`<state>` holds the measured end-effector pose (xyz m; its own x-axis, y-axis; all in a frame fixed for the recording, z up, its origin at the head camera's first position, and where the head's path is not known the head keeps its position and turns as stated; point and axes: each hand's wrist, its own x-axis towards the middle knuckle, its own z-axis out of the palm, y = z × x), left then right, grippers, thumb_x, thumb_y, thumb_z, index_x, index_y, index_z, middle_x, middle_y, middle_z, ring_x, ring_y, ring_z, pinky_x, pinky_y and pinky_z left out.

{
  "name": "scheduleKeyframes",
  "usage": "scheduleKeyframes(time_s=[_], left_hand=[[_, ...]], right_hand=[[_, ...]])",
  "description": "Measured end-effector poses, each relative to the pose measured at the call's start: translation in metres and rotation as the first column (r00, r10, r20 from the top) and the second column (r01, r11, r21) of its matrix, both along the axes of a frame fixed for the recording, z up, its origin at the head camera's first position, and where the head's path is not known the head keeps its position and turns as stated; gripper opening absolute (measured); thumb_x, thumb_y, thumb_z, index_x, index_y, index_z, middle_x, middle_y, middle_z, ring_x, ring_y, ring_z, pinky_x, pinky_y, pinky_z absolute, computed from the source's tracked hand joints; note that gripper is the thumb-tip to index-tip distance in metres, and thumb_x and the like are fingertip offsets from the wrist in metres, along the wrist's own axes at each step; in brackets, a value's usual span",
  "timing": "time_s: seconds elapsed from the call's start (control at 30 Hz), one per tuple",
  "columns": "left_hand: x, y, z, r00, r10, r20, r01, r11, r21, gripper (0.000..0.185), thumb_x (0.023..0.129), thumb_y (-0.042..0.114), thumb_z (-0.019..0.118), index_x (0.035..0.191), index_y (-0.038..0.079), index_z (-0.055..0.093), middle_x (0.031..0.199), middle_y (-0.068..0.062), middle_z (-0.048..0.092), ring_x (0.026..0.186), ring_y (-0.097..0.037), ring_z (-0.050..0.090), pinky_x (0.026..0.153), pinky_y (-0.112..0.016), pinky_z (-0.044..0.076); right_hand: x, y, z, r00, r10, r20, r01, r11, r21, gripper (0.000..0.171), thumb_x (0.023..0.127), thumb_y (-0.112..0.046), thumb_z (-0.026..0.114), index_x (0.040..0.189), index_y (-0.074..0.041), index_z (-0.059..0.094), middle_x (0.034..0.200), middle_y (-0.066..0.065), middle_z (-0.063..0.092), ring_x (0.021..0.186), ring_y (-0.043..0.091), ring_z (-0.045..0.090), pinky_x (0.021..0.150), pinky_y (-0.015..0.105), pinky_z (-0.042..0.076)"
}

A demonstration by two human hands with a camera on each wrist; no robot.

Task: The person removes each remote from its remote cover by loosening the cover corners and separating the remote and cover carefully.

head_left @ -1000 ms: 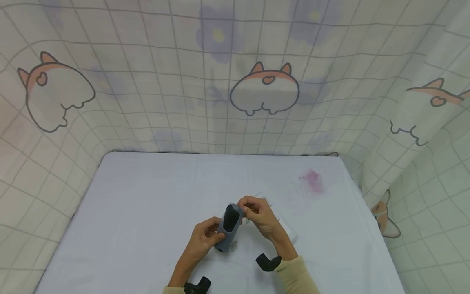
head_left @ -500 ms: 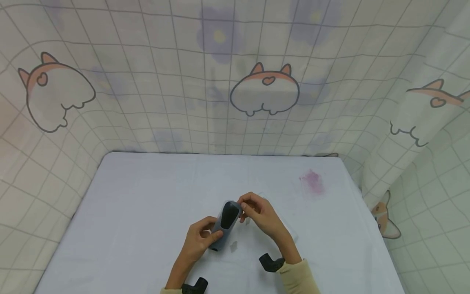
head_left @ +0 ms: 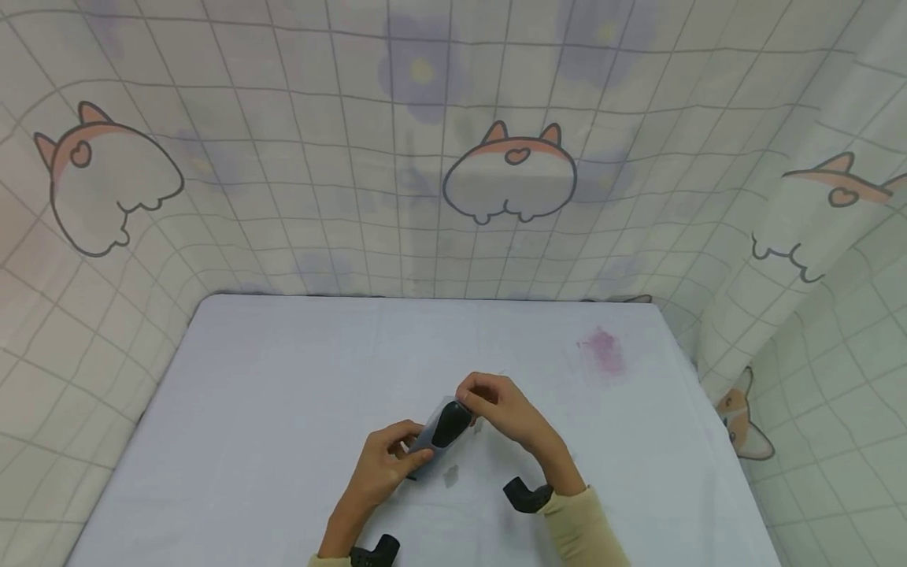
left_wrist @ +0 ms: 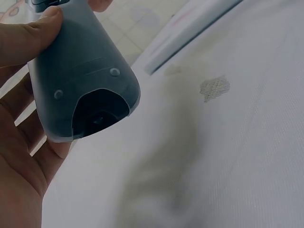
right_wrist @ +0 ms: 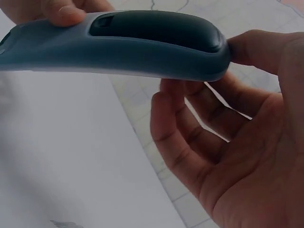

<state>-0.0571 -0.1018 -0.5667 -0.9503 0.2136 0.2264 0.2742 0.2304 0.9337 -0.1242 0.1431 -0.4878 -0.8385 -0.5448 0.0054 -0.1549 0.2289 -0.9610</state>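
Two hands: both hold one grey handheld device point(head_left: 438, 432) above the table point(head_left: 283, 394).
Left hand point(head_left: 383, 465): grips the near end of the device; in the left wrist view the thumb point(left_wrist: 28, 38) presses on the upper face and the palm lies underneath.
Right hand point(head_left: 499, 409): holds the far end of the device; in the right wrist view the thumb point(right_wrist: 251, 47) meets the rounded tip, and the curled fingers point(right_wrist: 180, 123) sit just below the body without clearly touching it.
Device, upper face: grey shell with a long black inset panel point(right_wrist: 156, 31) running toward the right-hand end.
Device, near end: a dark opening point(left_wrist: 97, 114) beyond the left-hand grip, with two small round studs above it.
Device, attitude: lies tilted between the two grips, raised off the table.
Below the grip: a small grey smudge point(head_left: 449, 475) on the table, between the wrists.
Beyond the right hand: a pink stain point(head_left: 602, 349) on the table, well apart.
Wrists: a black camera mount point(head_left: 527, 496) at the right cuff, another point(head_left: 375, 550) at the left.
Background: a gridded curtain point(head_left: 510, 169) printed with corgis.
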Motion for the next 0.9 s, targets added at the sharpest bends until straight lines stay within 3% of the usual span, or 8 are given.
scheduleKeyframes(time_s=[0.3, 0.57, 0.9], left_hand=[[-0.002, -0.001, -0.002, 0.999, -0.024, -0.024, 0.023, 0.999, -0.023, 0.024, 0.084, 0.016, 0.086, 0.106, 0.021, 0.077, 0.091, -0.001, 0.075, 0.078, -0.003, 0.059, 0.065, -0.025, 0.052], [-0.002, 0.000, -0.001, 0.999, -0.034, 0.009, 0.034, 0.999, -0.009, 0.022, 0.085, 0.018, 0.084, 0.105, 0.021, 0.077, 0.093, -0.001, 0.076, 0.080, -0.004, 0.061, 0.068, -0.025, 0.050], [-0.001, 0.002, 0.000, 0.999, -0.020, 0.031, 0.018, 0.998, 0.052, 0.024, 0.083, 0.012, 0.082, 0.106, 0.016, 0.078, 0.097, -0.006, 0.077, 0.084, -0.006, 0.063, 0.072, -0.026, 0.051]], right_hand=[[-0.008, 0.009, 0.003, 0.990, 0.111, 0.085, -0.110, 0.994, -0.018, 0.017, 0.105, -0.019, 0.063, 0.099, -0.005, 0.071, 0.086, -0.004, 0.065, 0.078, 0.009, 0.058, 0.074, 0.026, 0.051], [-0.009, 0.013, 0.005, 0.971, 0.198, 0.136, -0.192, 0.980, -0.058, 0.023, 0.108, -0.017, 0.058, 0.101, 0.003, 0.066, 0.084, -0.007, 0.061, 0.077, 0.007, 0.054, 0.074, 0.023, 0.047], [-0.007, 0.008, 0.002, 0.976, 0.181, 0.118, -0.174, 0.982, -0.070, 0.024, 0.108, -0.020, 0.057, 0.101, 0.002, 0.065, 0.080, -0.008, 0.059, 0.075, 0.009, 0.054, 0.072, 0.023, 0.046]])
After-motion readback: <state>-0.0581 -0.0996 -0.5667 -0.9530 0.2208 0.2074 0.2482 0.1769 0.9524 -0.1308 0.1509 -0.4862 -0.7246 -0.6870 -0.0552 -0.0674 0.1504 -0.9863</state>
